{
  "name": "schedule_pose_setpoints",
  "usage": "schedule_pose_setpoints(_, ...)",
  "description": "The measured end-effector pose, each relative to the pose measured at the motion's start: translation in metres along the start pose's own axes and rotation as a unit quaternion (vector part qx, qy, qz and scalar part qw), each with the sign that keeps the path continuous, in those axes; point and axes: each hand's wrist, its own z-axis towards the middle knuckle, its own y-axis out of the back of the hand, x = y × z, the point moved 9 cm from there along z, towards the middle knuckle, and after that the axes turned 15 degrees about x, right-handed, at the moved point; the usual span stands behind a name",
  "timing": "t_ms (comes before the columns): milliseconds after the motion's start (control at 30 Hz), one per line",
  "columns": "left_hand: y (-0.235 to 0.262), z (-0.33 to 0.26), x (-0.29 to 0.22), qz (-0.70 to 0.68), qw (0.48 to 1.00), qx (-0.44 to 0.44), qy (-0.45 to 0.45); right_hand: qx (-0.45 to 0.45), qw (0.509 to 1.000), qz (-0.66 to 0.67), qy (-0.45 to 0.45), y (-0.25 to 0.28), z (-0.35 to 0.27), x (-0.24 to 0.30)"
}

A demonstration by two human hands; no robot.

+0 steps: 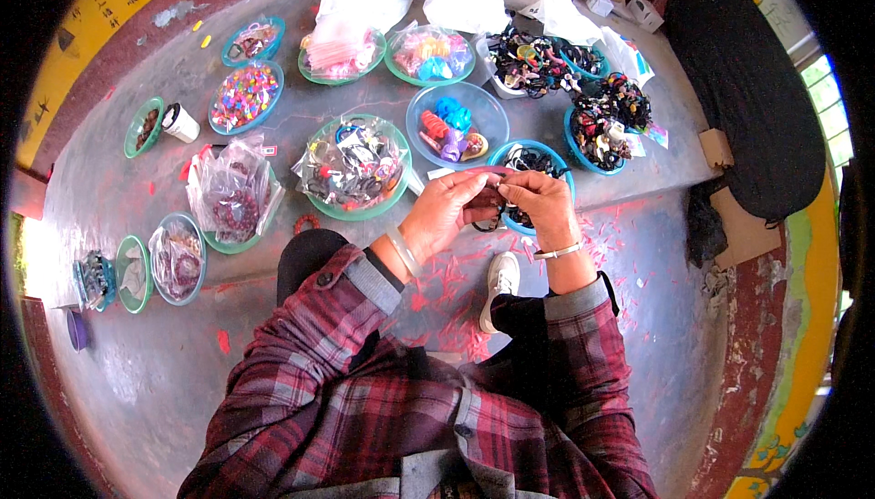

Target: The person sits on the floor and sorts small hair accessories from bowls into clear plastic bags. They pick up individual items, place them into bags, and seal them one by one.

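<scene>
My left hand and my right hand meet over a blue basin of black hair ties. Both are closed, thumbs and fingertips pinched close together. A thin pink strip arcs over the fingertips, and a small pale bit shows between them. Under the fingers hangs a dark loop; whether it is joined to the strip I cannot tell. A pale bangle circles my left wrist, a metal one my right.
Beyond my hands stand a clear blue basin with colourful pieces, a green basin of bagged accessories, and a heaped blue basin. Red scraps litter the floor around my shoe. A long black covered object lies at right.
</scene>
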Motion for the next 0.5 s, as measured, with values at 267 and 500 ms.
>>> schedule_pose_setpoints(267, 0.0, 0.001, -0.002, 0.011, 1.0, 0.014, 0.01, -0.033, 0.998, 0.011, 0.045, 0.002, -0.003, 0.012)
schedule_pose_setpoints(500, 0.002, -0.001, -0.006, 0.019, 1.0, -0.01, 0.005, -0.039, 0.998, 0.049, 0.032, 0.006, 0.0, 0.003)
